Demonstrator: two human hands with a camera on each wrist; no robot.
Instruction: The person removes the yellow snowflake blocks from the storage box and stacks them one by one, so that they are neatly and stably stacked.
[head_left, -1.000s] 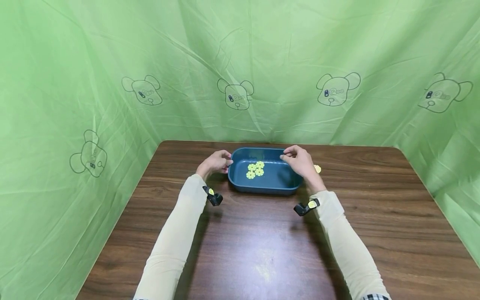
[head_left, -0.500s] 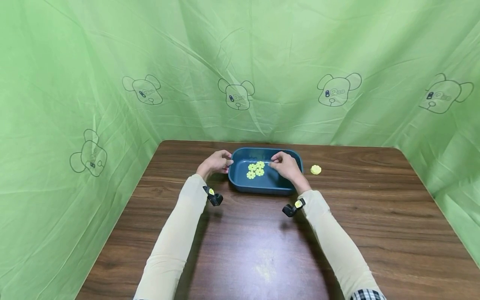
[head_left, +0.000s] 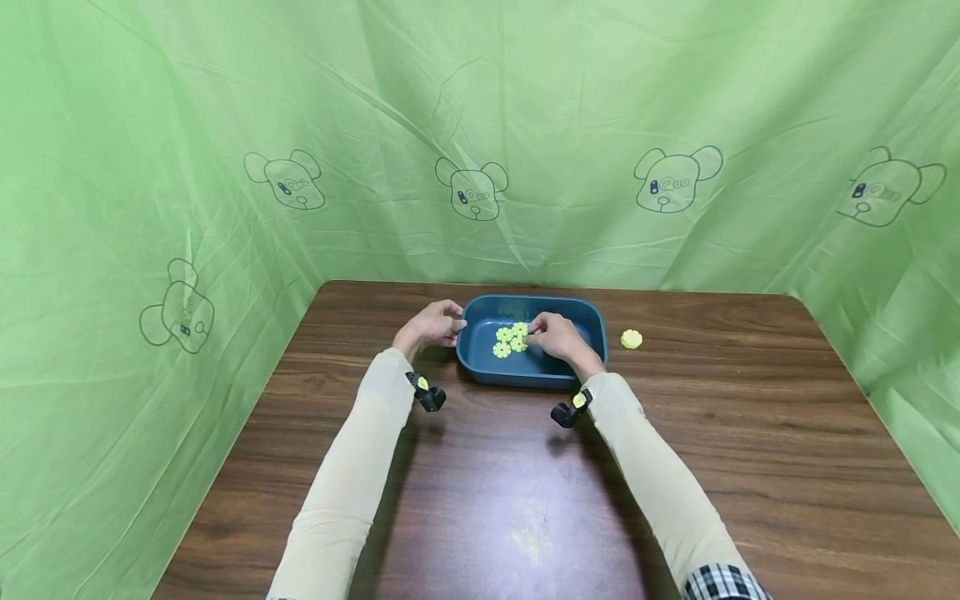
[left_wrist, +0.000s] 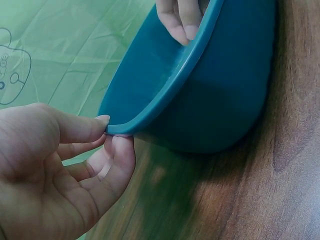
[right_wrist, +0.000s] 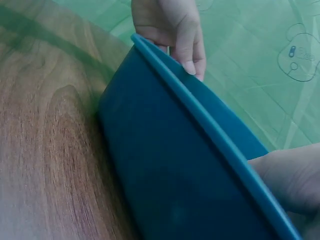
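Note:
A dark teal rectangular tub (head_left: 517, 381) with rounded corners stands on the wooden table. Its left end rim is pinched between the thumb and fingers of my left hand (head_left: 432, 323), seen close up in the left wrist view. My right hand (head_left: 561, 337) reaches down inside the tub, fingers bent and pointing left. Its fingertips are right by several yellow flower-shaped pieces (head_left: 502, 350) lying flat on the tub's floor. Whether those fingertips hold a piece is hidden. In the right wrist view the tub wall (right_wrist: 165, 150) covers most of that hand's work.
A small yellow scalloped piece, perhaps a short stack, (head_left: 632, 339) sits on the table just right of the tub. The brown wooden table (head_left: 750, 433) extends on both sides and in front. A green curtain (head_left: 570, 225) hangs along the back and sides.
From above the tub's right end, my right hand has moved left and down to the flower-shaped pieces. This uncovers the yellow piece on the table. My left hand stays on the rim.

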